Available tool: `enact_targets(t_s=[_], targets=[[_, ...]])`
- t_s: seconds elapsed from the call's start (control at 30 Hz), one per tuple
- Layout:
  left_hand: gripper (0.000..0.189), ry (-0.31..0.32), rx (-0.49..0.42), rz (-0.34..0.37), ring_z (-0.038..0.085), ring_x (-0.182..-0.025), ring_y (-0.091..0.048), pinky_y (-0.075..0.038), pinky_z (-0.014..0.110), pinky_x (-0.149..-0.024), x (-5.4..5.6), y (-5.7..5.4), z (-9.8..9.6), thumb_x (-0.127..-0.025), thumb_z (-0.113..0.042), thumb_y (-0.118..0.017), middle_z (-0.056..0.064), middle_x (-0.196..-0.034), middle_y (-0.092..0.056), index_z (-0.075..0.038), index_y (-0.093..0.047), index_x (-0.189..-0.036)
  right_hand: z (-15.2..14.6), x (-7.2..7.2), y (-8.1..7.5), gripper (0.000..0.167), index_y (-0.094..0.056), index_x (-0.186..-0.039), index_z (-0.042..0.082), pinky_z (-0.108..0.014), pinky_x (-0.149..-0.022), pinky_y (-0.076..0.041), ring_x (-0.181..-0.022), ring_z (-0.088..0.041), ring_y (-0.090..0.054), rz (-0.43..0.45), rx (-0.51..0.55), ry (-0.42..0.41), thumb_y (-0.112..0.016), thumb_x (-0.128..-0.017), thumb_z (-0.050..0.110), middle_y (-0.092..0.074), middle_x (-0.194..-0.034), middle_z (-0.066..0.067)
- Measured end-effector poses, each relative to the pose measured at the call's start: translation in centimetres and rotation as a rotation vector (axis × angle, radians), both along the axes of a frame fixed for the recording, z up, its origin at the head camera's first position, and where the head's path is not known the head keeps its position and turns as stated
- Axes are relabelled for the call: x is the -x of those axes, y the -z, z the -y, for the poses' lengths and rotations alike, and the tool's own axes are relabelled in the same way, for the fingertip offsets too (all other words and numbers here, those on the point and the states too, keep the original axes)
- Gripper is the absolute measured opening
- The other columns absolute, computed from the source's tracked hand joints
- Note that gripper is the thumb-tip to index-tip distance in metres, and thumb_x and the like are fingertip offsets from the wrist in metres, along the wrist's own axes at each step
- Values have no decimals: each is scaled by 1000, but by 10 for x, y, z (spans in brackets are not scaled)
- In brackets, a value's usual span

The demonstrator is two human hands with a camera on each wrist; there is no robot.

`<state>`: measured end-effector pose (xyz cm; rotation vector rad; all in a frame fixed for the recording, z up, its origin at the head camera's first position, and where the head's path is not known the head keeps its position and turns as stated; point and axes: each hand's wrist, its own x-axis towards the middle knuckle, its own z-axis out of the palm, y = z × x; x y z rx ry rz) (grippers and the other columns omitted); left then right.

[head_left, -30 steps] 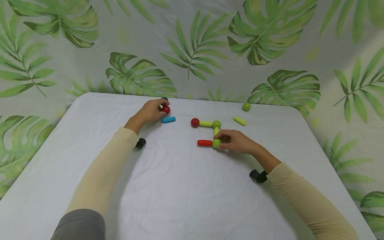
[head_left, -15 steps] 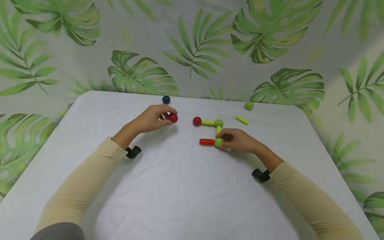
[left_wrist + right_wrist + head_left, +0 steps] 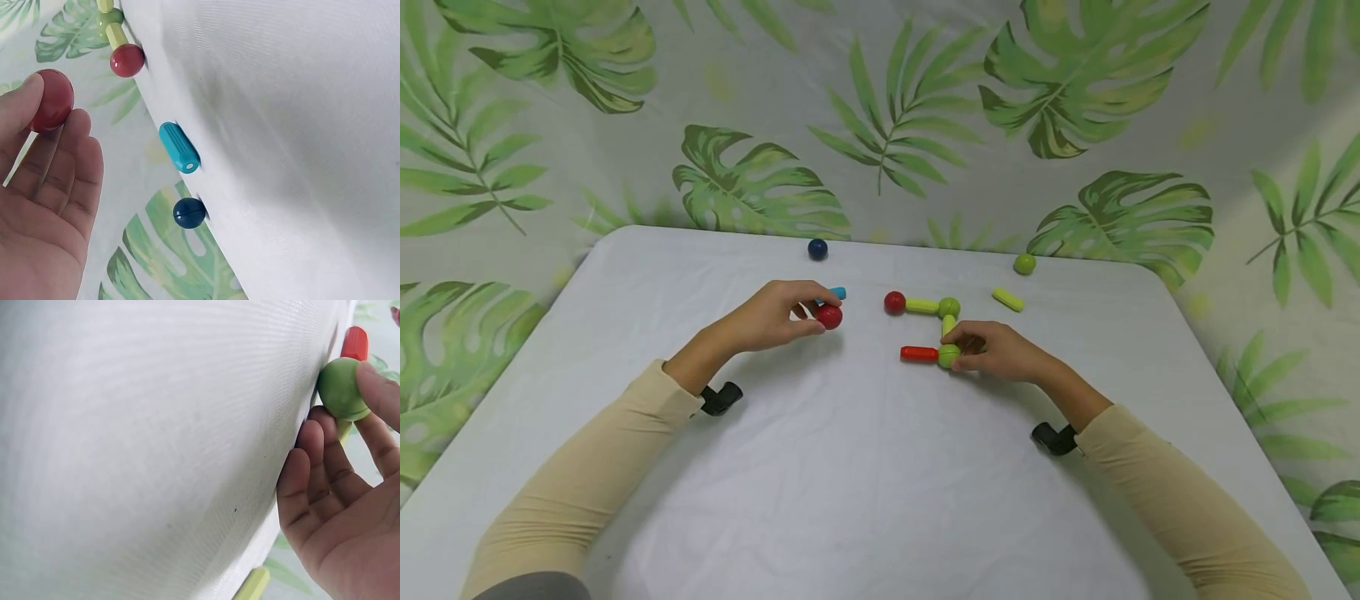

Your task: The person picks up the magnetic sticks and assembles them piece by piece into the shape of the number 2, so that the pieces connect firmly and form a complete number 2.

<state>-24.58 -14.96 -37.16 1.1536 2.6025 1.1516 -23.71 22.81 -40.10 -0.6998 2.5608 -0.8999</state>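
My left hand [image 3: 775, 315] pinches a red ball [image 3: 52, 100] between thumb and fingers, held above the table. My right hand [image 3: 996, 351] grips a green ball [image 3: 341, 389] at the near corner of a joined piece on the table. From that ball a red rod [image 3: 919, 354] points left. A short yellow-green rod [image 3: 949, 323] runs back to a second green ball [image 3: 949, 307]. From there another yellow-green rod [image 3: 922, 306] leads to a second red ball [image 3: 894, 302]. Behind my left fingers lies a loose blue rod [image 3: 179, 147], partly hidden in the head view.
A dark blue ball [image 3: 817, 249] lies near the table's back edge. At the back right are a loose green ball [image 3: 1024, 264] and a loose yellow-green rod [image 3: 1007, 300]. The white tabletop [image 3: 850, 483] meets a leaf-patterned cloth [image 3: 910, 100] behind.
My left hand has lifted the red ball from beside the dark blue ball and brought it nearer and slightly right, past the blue rod. The right hand keeps its hold on the green ball.
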Motion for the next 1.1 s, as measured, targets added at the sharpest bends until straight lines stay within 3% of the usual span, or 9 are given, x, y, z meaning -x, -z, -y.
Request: enact_targets(t_s=[0.43, 0.67, 1.1], targets=[[31, 32, 45, 20, 21, -99, -68, -57, 37, -83, 3, 17, -19, -87, -7, -74, 6, -115, -72, -8, -70, -118, 0, 0, 1, 35, -66, -123, 13, -26, -83, -50, -95, -17, -60, 0, 5, 1, -74, -89, 17, -66, -106, -6], [34, 68, 103, 43, 20, -98, -69, -56, 34, -83, 9, 28, -33, -86, -6, -74, 8, -118, -72, -5, -69, -120, -1, 0, 0, 35, -66, -123, 12, -33, -86, -50, -97, -19, -60, 1, 9, 2, -74, -89, 17, -66, -106, -8], [36, 107, 159, 91, 19, -102, -67, -56, 33, -91, 12, 31, -58, -88, -4, -71, 7, -121, -70, -7, -67, -123, -1, -2, -1, 35, -66, -123, 12, -34, -86, -50, -96, -19, -60, 4, 11, 2, -74, -89, 18, -66, -107, -8]])
